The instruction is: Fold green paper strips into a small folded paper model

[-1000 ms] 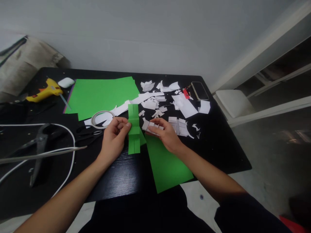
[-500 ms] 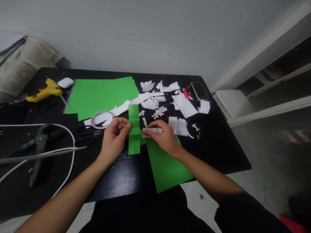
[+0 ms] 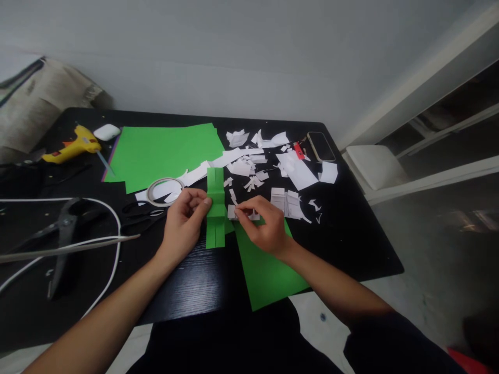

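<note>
1. Green rectangular paper sheet (image 3: 268, 275): one, nearest you.
2. Your left hand (image 3: 187, 213) pinches one green, folded paper strip (image 3: 217, 208); squeezing harder might crease it.
3. Your right hand (image 3: 267, 223) reaches one white, segmented paper piece (image 3: 231, 212) just beside the strip; whether you grip it, I cannot tell; tugging could tear it.
4. Beyond: one yellow plastic glue gun (image 3: 82, 139).

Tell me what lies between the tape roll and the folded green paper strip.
In the head view, the left hand lies between the tape roll and green paper strip, pinching the strip's left edge.
</note>
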Demonstrator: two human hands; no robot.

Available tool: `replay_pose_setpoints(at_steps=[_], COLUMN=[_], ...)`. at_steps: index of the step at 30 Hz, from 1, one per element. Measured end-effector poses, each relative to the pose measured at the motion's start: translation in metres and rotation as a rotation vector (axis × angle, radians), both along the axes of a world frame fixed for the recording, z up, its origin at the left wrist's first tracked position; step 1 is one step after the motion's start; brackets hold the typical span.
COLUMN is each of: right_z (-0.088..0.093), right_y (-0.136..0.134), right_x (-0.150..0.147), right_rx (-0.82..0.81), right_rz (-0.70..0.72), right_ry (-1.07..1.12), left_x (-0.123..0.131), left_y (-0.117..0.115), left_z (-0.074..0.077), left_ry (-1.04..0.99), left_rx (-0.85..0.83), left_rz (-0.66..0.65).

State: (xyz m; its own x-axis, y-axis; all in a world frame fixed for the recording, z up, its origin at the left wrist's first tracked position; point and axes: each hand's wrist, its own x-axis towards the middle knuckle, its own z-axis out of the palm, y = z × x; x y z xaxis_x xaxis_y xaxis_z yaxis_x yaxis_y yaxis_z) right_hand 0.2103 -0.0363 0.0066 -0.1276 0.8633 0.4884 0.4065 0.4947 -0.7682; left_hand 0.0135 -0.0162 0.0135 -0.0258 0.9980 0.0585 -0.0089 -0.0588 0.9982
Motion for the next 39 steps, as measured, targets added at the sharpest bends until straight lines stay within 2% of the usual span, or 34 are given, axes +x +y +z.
replay_pose_setpoints(at_steps=[3,9,18,35,39], right_z=[-0.003,-0.021,-0.024,-0.029,-0.027], right_y=[-0.002,0.006,0.008,0.011,0.01], right_x=[-0.001,0.0,0.002,0.003,0.002], right_rx=[-0.048,-0.199,-0.065,-0.034,0.026], right_rz=[0.031,0.074,0.009,0.0,-0.032], right_ry=[-0.026,-0.15,-0.281,-0.252,-0.229], left_x=[-0.001,-0.001,0.001,-0.001,-0.001], left_y=[0.0,-0.001,-0.001,0.0,0.0], left_z=[-0.001,-0.003,0.0,-0.004,-0.006], left_ry=[0.005,-0.009,-0.02,0.006,0.008], left_rx=[-0.006,-0.016,0.011,0.013,-0.001], left_rz=[-0.006,-0.012,-0.007,-0.033,-0.038])
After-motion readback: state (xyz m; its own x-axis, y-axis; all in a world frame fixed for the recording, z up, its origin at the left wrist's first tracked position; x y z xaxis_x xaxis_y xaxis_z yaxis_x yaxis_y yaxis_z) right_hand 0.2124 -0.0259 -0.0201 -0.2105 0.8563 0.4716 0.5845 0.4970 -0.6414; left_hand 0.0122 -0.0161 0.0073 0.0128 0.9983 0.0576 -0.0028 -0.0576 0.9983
